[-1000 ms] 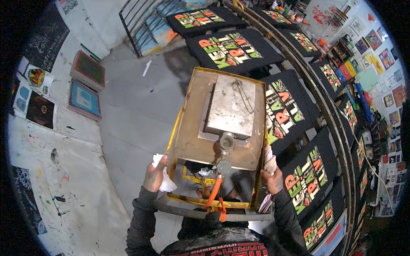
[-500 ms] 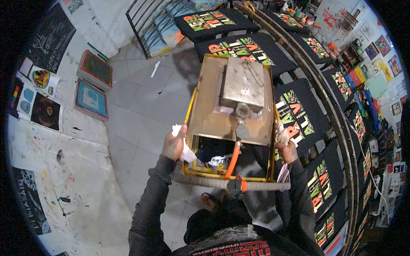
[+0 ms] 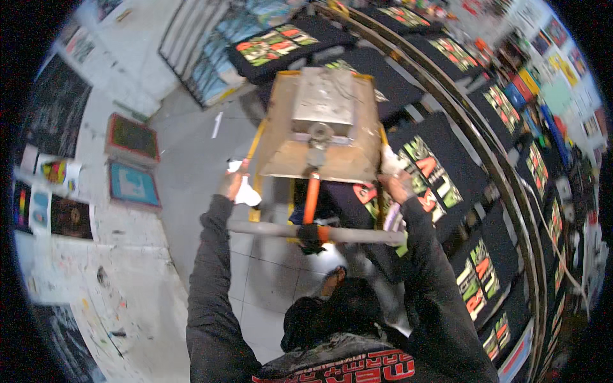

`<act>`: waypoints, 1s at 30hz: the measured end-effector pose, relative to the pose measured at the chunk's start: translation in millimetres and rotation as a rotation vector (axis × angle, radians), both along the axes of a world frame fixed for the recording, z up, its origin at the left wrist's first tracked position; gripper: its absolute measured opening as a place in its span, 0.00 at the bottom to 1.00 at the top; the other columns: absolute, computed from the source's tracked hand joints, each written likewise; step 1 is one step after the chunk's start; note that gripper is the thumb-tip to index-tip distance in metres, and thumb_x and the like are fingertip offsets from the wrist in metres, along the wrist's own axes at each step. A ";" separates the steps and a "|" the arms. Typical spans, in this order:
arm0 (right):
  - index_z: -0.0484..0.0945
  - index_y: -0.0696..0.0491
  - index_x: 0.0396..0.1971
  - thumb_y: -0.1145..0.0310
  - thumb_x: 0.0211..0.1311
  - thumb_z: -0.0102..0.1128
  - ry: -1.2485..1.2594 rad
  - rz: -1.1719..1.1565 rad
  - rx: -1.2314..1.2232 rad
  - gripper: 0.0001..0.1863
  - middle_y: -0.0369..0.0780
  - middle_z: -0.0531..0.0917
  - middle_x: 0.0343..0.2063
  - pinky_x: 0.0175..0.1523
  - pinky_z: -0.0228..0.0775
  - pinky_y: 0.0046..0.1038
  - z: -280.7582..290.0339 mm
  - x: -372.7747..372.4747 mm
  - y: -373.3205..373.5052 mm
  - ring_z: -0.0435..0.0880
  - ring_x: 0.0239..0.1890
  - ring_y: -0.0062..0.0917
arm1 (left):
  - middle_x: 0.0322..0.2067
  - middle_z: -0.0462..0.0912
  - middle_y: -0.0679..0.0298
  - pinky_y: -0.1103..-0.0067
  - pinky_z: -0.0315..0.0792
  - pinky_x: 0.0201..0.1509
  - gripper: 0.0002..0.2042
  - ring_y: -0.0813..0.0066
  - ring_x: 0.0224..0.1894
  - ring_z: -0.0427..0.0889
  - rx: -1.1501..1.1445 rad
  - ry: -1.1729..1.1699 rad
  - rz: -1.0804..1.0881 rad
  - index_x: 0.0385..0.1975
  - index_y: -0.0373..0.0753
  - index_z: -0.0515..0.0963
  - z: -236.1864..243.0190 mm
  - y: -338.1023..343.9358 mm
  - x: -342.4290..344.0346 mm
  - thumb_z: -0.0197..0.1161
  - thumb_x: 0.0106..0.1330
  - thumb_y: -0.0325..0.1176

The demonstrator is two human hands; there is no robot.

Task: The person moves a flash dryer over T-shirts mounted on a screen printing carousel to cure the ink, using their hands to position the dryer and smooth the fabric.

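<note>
Centrally, yellow-framed unit (image 3: 324, 118), between left hand (image 3: 231, 184) and right hand (image 3: 398, 186)

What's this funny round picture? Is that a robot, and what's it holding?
No robot here! It's a person with two bare hands. The camera sits on the person's head and looks down, and its very wide lens makes straight things look bent. The left hand holds a white cloth, and the right hand has a pale cloth. Both hands are at the sides of a yellow frame. It carries a brown metal panel with a silvery box on top and an orange hose. On the right, black cloths with bright letters lie in rows.
</note>
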State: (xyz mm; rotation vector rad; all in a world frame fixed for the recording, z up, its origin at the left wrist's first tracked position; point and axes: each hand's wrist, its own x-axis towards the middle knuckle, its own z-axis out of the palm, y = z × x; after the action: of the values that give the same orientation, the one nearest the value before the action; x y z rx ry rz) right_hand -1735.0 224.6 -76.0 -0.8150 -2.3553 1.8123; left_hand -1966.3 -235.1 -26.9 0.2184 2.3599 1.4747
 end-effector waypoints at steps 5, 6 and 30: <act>0.80 0.57 0.35 0.56 0.56 0.54 -0.133 0.395 0.770 0.19 0.45 0.84 0.35 0.41 0.73 0.32 49.7 -41.5 -62.1 0.83 0.36 0.31 | 0.27 0.74 0.67 0.79 0.69 0.26 0.27 0.80 0.24 0.72 0.074 -0.107 0.031 0.43 0.41 0.76 6.8 -45.7 -39.7 0.55 0.62 0.61; 0.79 0.59 0.34 0.57 0.47 0.62 -0.089 -0.072 0.313 0.20 0.47 0.84 0.31 0.36 0.75 0.33 59.6 -40.5 -65.9 0.83 0.27 0.35 | 0.26 0.72 0.69 0.81 0.68 0.24 0.25 0.82 0.23 0.71 0.073 -0.150 0.011 0.40 0.41 0.76 15.3 -31.4 -48.5 0.56 0.62 0.60; 0.70 0.62 0.52 0.71 0.53 0.63 -0.020 -0.263 -0.096 0.25 0.41 0.82 0.38 0.40 0.72 0.26 103.1 -32.9 -71.4 0.80 0.34 0.24 | 0.21 0.70 0.75 0.85 0.62 0.24 0.19 0.88 0.22 0.68 0.109 -0.233 0.160 0.31 0.43 0.75 67.6 13.0 -18.5 0.61 0.62 0.55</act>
State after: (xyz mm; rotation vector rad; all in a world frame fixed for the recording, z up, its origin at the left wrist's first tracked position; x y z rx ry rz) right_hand -1768.0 153.2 27.1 -1.0998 -2.0677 1.8243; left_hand -1984.8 -222.1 40.8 -0.1127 2.1553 1.6082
